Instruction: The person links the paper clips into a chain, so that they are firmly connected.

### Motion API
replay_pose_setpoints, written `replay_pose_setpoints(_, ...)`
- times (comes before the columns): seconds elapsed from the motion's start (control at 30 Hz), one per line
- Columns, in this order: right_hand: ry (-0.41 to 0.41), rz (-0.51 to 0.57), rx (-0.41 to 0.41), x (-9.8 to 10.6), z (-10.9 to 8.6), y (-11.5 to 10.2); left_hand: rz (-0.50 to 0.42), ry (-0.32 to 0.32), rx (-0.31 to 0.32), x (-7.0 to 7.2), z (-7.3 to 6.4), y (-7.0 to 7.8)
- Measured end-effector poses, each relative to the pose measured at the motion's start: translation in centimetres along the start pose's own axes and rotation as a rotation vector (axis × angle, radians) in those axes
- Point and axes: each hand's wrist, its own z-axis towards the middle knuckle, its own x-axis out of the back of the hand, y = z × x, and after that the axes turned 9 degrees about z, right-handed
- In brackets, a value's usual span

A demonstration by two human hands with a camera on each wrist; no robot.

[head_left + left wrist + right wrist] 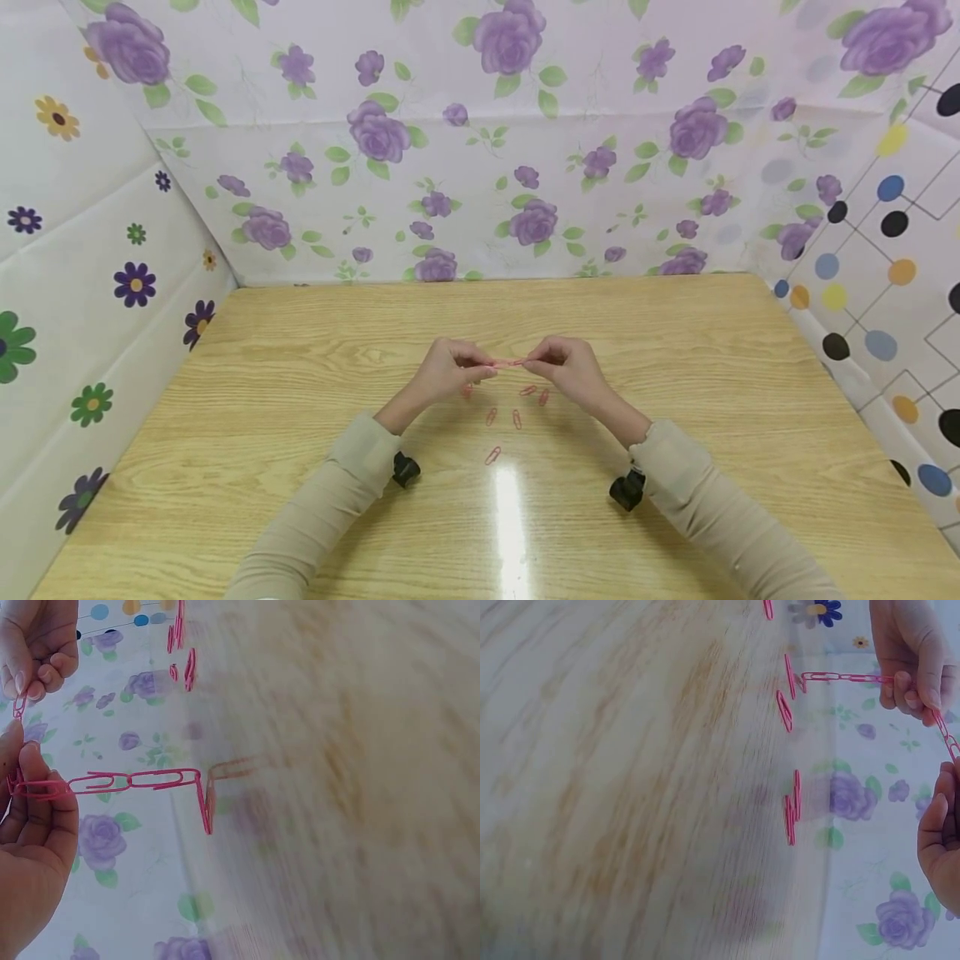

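Note:
My left hand [448, 368] and right hand [568, 367] face each other over the table, with linked pink paper clips [508, 363] stretched between their fingertips. Thumb and fingers of the left hand pinch the chain. From that hand a chain of several paper clips [156, 780] hangs down, its lowest clip [205, 806] bent off at an angle by the tabletop. In the left wrist view, the right hand's fingertips pinch the clip [19, 707] at the other end. The right wrist view shows the same hanging chain [847, 677] below the left hand.
Several loose pink paper clips [517, 419] lie scattered on the wooden table [300, 400] below and between my hands. One paper clip [492, 455] lies nearest me. A flowered sheet [420, 183] backs the table. Small black cameras [406, 469] sit at both wrists.

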Motion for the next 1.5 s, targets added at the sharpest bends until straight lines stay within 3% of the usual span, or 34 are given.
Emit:
replay_pose_setpoints(0.17, -0.011, -0.001, 0.013, -0.2, 0.1, 0.2, -0.01, -0.04, 0.026, 0.1, 0.0, 0.1)
replay_pose_setpoints(0.37, -0.014, 0.002, 0.024, -0.4, 0.9, 2.6, -0.024, -0.093, 0.032, 0.0, 0.1, 0.2)
replay_pose_setpoints(0.6, -0.018, 0.011, 0.047, -0.6, 1.1, 3.2, 0.061, -0.04, -0.047, -0.3, 0.2, 0.4)
replay_pose_setpoints(0.73, -0.021, 0.013, 0.045, -0.7, 1.1, 3.1, 0.063, -0.035, -0.079, -0.4, 0.3, 0.4)
replay_pose_setpoints(0.97, -0.051, -0.011, 0.01, -0.4, 0.6, 1.8, 0.033, -0.054, -0.073, -0.4, 0.3, 0.3)
replay_pose_setpoints(1.07, -0.063, -0.038, -0.015, -0.1, 0.3, 1.1, 0.019, -0.052, -0.072, -0.4, 0.3, 0.3)
replay_pose_setpoints(1.27, -0.083, -0.144, -0.016, 1.2, 1.0, 3.9, -0.006, -0.045, -0.069, -0.5, 0.4, 0.1)
replay_pose_setpoints(1.5, -0.124, -0.249, -0.058, 2.2, 1.1, 4.8, 0.006, -0.062, -0.087, -0.4, 0.3, 0.0)
